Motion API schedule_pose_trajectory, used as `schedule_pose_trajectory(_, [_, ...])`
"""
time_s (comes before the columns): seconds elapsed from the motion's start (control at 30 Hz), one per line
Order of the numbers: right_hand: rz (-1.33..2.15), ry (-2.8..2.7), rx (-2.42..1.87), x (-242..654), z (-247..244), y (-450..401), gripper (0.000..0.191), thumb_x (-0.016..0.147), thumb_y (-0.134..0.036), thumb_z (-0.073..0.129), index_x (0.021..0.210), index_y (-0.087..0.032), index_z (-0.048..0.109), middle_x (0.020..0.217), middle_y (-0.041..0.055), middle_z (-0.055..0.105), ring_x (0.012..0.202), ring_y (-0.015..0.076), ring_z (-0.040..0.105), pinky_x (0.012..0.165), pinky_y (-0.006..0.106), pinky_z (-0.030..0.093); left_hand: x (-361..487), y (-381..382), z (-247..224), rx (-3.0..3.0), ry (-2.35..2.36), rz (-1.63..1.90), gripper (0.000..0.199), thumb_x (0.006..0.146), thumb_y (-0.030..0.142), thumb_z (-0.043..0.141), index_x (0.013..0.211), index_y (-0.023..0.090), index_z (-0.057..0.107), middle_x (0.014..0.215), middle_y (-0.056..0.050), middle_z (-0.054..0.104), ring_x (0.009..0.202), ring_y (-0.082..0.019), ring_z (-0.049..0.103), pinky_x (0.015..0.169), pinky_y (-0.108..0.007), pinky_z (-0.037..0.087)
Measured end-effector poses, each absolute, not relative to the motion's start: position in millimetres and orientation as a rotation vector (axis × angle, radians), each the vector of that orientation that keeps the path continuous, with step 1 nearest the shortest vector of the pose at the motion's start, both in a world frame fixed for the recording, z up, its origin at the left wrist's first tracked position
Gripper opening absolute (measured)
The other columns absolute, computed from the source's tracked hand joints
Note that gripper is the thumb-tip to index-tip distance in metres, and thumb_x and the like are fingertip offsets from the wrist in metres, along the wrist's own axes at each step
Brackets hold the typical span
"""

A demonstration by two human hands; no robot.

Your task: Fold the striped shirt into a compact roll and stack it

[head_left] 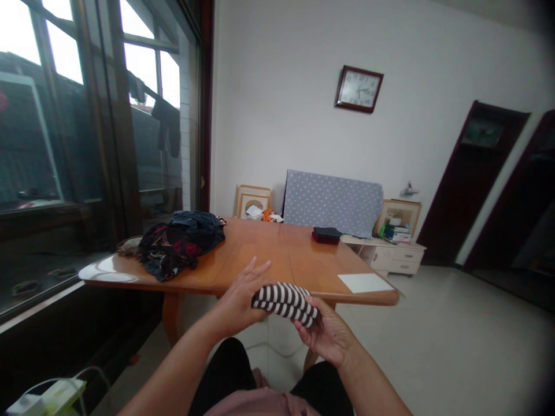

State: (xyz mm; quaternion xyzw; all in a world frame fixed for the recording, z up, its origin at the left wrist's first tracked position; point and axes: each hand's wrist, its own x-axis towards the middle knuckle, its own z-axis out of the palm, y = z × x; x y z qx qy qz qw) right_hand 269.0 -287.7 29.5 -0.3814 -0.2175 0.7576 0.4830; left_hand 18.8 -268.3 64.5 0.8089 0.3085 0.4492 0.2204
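Note:
A folded bundle of brown-and-white striped cloth [284, 300] is held in the air over my lap, just in front of the table's near edge. My left hand [245, 297] has its thumb side against the bundle's left end, with its fingers partly spread. Gripping the right end is my right hand [325, 332], thumb on top and fingers beneath. On the wooden table [260, 248], a heap of dark clothes [184, 240] lies at the left. A small stack of folded dark cloth [326, 234] rests near the far right edge.
A white sheet [364, 283] lies at the table's right corner. Behind the table stand a framed picture [252, 197], a panel under dotted blue cloth [333, 202] and a low white cabinet [396, 257]. A power strip [54, 398] with cables is at the lower left.

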Motion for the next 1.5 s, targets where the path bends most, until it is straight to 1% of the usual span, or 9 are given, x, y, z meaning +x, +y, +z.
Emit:
schedule_pose_trajectory(0.17, [1.846, -0.891, -0.985, 270.1, 38.6, -294.4, 0.069, 0.086, -0.076, 0.048, 0.101, -0.012, 0.068, 0.077, 0.0137, 0.074, 0.059, 0.0188, 0.070, 0.049, 0.025, 0.054, 17.8, -276.0, 71.0, 1.980, 0.810, 1.212, 0.050, 0.069, 0.014, 0.075, 0.117, 0.026, 0.069, 0.121, -0.010, 0.067, 0.120, -0.030, 0.057, 0.108, -0.045, 0.036])
schedule_pose_trajectory(0.3, [1.353, -1.058, -1.128, 271.2, 34.1, -295.6, 0.067, 0.086, -0.078, 0.043, 0.092, -0.016, 0.067, 0.067, 0.0069, 0.068, 0.051, 0.0150, 0.061, 0.044, 0.023, 0.044, 16.9, -283.1, 75.4, 1.748, 0.806, 1.209, 0.035, 0.071, 0.018, 0.075, 0.104, 0.020, 0.066, 0.090, -0.003, 0.064, 0.083, -0.019, 0.058, 0.076, -0.028, 0.047])
schedule_pose_trajectory(0.4, [0.872, -1.169, -1.073, 271.2, 33.5, -299.4, 0.051, 0.089, -0.066, 0.054, 0.108, -0.020, 0.064, 0.096, 0.0091, 0.071, 0.086, 0.0204, 0.068, 0.071, 0.030, 0.054, 14.7, -285.7, 77.8, 1.643, 0.781, 1.228, 0.027, 0.072, 0.019, 0.075, 0.096, 0.020, 0.062, 0.084, 0.001, 0.059, 0.081, -0.016, 0.054, 0.076, -0.026, 0.045])
schedule_pose_trajectory(0.5, [0.603, -1.396, -0.930, 269.7, 40.9, -307.2, 0.056, 0.083, -0.058, 0.067, 0.127, -0.024, 0.056, 0.137, 0.0129, 0.057, 0.126, 0.0280, 0.054, 0.103, 0.043, 0.045, 13.9, -286.4, 77.2, 1.575, 0.759, 1.193, 0.026, 0.074, 0.020, 0.075, 0.094, 0.019, 0.058, 0.081, 0.003, 0.055, 0.078, -0.015, 0.052, 0.073, -0.025, 0.044])
schedule_pose_trajectory(0.67, [0.384, -1.761, -0.891, 265.2, 56.4, -318.8, 0.057, 0.076, -0.049, 0.077, 0.124, -0.027, 0.057, 0.156, 0.0120, 0.036, 0.143, 0.0320, 0.035, 0.116, 0.051, 0.029, 15.0, -288.0, 73.3, 1.519, 0.724, 1.162, 0.030, 0.075, 0.022, 0.076, 0.097, 0.019, 0.056, 0.084, 0.002, 0.057, 0.079, -0.014, 0.054, 0.074, -0.027, 0.046])
schedule_pose_trajectory(0.8, [0.545, -1.771, -0.984, 265.3, 58.9, -321.2, 0.046, 0.078, -0.047, 0.076, 0.116, -0.026, 0.060, 0.148, 0.0125, 0.046, 0.137, 0.0320, 0.042, 0.110, 0.050, 0.036, 16.6, -290.5, 69.3, 1.402, 0.675, 1.107, 0.036, 0.076, 0.024, 0.076, 0.105, 0.018, 0.055, 0.094, -0.002, 0.063, 0.087, -0.019, 0.060, 0.082, -0.034, 0.049])
schedule_pose_trajectory(1.0, [0.847, -1.648, -0.933, 265.5, 52.1, -317.1, 0.033, 0.082, -0.047, 0.071, 0.101, -0.022, 0.064, 0.090, 0.0015, 0.063, 0.086, 0.0203, 0.060, 0.079, 0.032, 0.049, 17.8, -291.0, 61.7, 1.377, 0.665, 1.077, 0.043, 0.075, 0.027, 0.079, 0.110, 0.019, 0.054, 0.098, -0.003, 0.064, 0.092, -0.020, 0.061, 0.086, -0.036, 0.048])
schedule_pose_trajectory(1.2, [0.732, -1.543, -0.957, 266.7, 48.6, -315.8, 0.032, 0.083, -0.050, 0.068, 0.095, -0.020, 0.066, 0.085, 0.0020, 0.062, 0.081, 0.0198, 0.057, 0.075, 0.031, 0.048, 13.5, -291.5, 67.0, 1.511, 0.533, 0.999, 0.077, 0.075, 0.030, 0.081, 0.141, 0.031, 0.041, 0.128, -0.008, 0.058, 0.114, -0.025, 0.057, 0.099, -0.044, 0.042])
schedule_pose_trajectory(1.5, [0.750, -1.564, -0.938, 269.3, 51.5, -324.5, 0.033, 0.084, -0.050, 0.069, 0.099, -0.021, 0.066, 0.092, 0.0027, 0.065, 0.085, 0.0207, 0.058, 0.077, 0.031, 0.047, 4.1, -292.7, 82.7, 1.972, 0.594, 0.928, 0.045, 0.073, 0.033, 0.084, 0.111, 0.023, 0.061, 0.142, -0.009, 0.051, 0.132, -0.028, 0.044, 0.112, -0.044, 0.030])
